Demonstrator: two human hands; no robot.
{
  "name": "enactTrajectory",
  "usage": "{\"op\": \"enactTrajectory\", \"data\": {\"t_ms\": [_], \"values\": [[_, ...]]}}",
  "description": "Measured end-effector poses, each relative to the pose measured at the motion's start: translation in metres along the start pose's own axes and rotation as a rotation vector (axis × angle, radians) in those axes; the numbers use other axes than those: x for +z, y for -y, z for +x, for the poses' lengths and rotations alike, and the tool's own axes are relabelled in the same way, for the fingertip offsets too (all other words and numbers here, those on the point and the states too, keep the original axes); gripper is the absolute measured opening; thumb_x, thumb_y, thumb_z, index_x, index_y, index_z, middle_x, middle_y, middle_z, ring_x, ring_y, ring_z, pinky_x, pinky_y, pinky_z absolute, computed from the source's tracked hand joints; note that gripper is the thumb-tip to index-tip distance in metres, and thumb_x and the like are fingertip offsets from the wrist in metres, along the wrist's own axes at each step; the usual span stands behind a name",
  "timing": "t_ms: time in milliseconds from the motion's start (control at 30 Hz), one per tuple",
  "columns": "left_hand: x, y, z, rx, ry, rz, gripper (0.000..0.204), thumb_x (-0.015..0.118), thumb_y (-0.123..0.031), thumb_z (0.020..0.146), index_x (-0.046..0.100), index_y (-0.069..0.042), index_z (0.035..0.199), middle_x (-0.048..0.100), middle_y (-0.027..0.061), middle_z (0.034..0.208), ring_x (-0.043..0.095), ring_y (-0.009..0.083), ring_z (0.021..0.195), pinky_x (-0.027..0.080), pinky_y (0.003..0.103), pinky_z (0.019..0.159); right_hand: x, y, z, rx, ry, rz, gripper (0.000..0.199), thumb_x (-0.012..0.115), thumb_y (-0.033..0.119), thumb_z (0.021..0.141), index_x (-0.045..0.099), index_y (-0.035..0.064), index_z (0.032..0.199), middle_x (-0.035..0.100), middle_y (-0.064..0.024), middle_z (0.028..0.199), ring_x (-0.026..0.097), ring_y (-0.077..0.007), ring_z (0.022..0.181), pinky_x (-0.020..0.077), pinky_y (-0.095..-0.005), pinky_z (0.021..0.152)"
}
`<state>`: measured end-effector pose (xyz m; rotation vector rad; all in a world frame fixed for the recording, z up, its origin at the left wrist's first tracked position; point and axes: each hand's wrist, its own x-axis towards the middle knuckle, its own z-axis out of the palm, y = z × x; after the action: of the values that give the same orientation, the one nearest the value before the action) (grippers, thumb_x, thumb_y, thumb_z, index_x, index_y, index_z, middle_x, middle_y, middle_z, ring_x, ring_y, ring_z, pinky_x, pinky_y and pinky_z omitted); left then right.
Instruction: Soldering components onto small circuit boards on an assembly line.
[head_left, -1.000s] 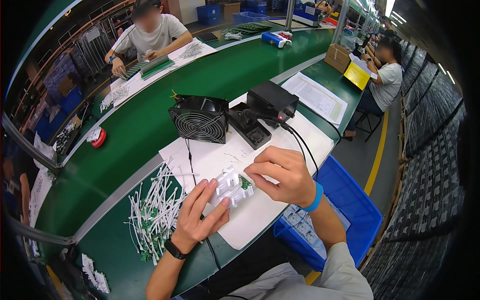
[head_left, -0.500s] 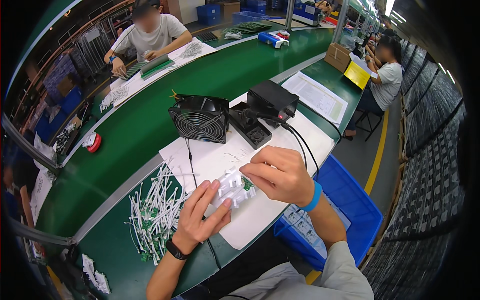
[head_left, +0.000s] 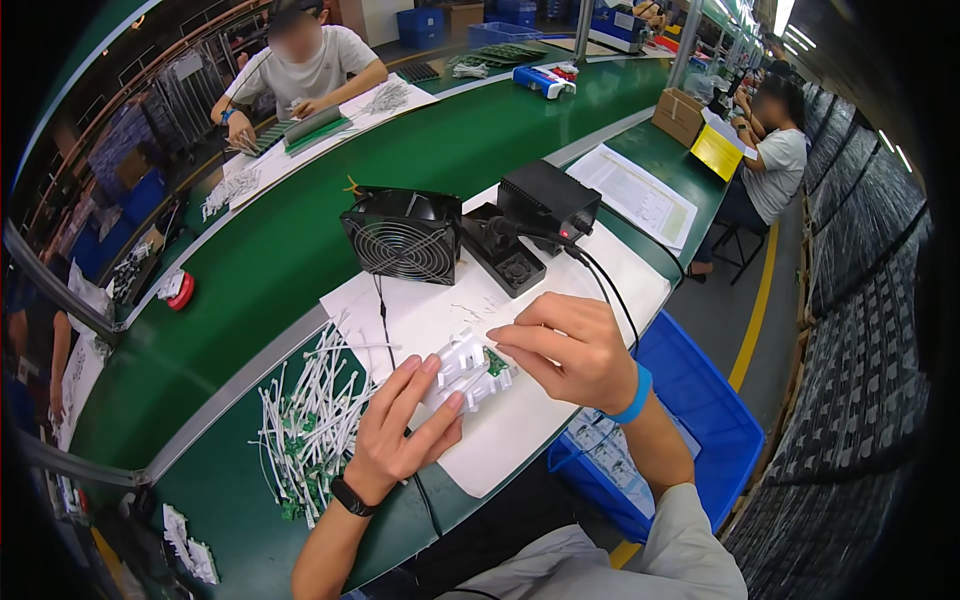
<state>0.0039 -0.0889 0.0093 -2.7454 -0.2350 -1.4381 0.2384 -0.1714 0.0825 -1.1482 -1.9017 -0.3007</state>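
My left hand (head_left: 400, 425), a dark band on its wrist, steadies a white translucent plastic housing (head_left: 460, 362) against the white sheet, fingers along one side and thumb on the other. A small green circuit board (head_left: 494, 362) shows at the housing's right end. Just beside that end my right hand (head_left: 575, 350), wearing a blue wristband, is closed in a pinch. Whatever lies between its fingertips is too small to make out. Several thin metal bits (head_left: 478, 310) are scattered on the sheet beyond the housing.
Left lies a pile of white cables with green boards (head_left: 315, 425). A black fan (head_left: 403, 235), a black power unit (head_left: 547, 205) and a soldering-iron stand (head_left: 510, 262) stand behind the sheet. A blue bin (head_left: 700, 400) sits at right. Two co-workers sit farther off.
My right fingertips have drawn slightly up and away from the housing's end. The housing has turned a little under my left hand, which stays in place.
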Motion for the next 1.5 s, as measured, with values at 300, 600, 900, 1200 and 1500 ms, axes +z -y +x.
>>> {"op": "enactTrajectory", "data": {"t_ms": [300,600,900,1200,1500], "values": [[0.001,0.000,0.000,0.002,0.006,-0.019,0.043,0.082,-0.006,0.073,0.071,-0.011,0.115,0.064,0.0215,0.130,0.061,0.0370,0.119,0.057,0.040,0.099,0.002,0.002,0.003,-0.013,0.023,-0.002,0.022,0.079,0.001,0.072,0.072,0.0031,0.092,0.063,-0.0065,0.080,0.065,-0.0231,0.067,0.0507,-0.0317,0.056],[0.001,0.011,-0.003,-0.040,-0.021,0.013,0.046,0.082,-0.005,0.070,0.071,-0.011,0.115,0.062,0.0232,0.133,0.061,0.0390,0.120,0.054,0.042,0.099,0.001,0.002,-0.005,0.088,-0.038,-0.001,0.017,0.075,-0.002,0.074,0.066,0.0044,0.087,0.061,-0.0077,0.076,0.062,-0.0258,0.062,0.0493,-0.0334,0.054],[-0.005,0.013,-0.003,-0.032,-0.068,0.065,0.048,0.083,-0.007,0.071,0.070,-0.013,0.117,0.062,0.0229,0.133,0.060,0.0386,0.121,0.054,0.042,0.098,0.000,-0.001,-0.028,0.547,0.237,0.203,0.004,0.061,-0.001,0.095,0.065,-0.0032,0.096,0.070,-0.0142,0.080,0.072,-0.0229,0.070,0.0551,-0.0304,0.065],[-0.002,0.004,-0.006,0.027,-0.040,0.046,0.054,0.085,-0.006,0.063,0.069,-0.015,0.114,0.062,0.0214,0.131,0.061,0.0395,0.118,0.055,0.044,0.097,0.005,0.016,-0.016,0.482,0.023,0.342,0.013,0.058,-0.002,0.095,0.066,-0.0044,0.105,0.071,-0.0158,0.092,0.073,-0.0246,0.086,0.0561,-0.0314,0.076],[-0.007,-0.001,-0.001,0.085,0.021,0.089,0.036,0.079,-0.011,0.080,0.073,-0.013,0.116,0.064,0.0189,0.131,0.061,0.0349,0.119,0.058,0.039,0.097,0.006,0.017,-0.003,0.445,0.051,0.557,0.011,0.064,0.001,0.091,0.070,-0.0059,0.097,0.070,-0.0142,0.087,0.067,-0.0231,0.078,0.0517,-0.0306,0.073]]}}
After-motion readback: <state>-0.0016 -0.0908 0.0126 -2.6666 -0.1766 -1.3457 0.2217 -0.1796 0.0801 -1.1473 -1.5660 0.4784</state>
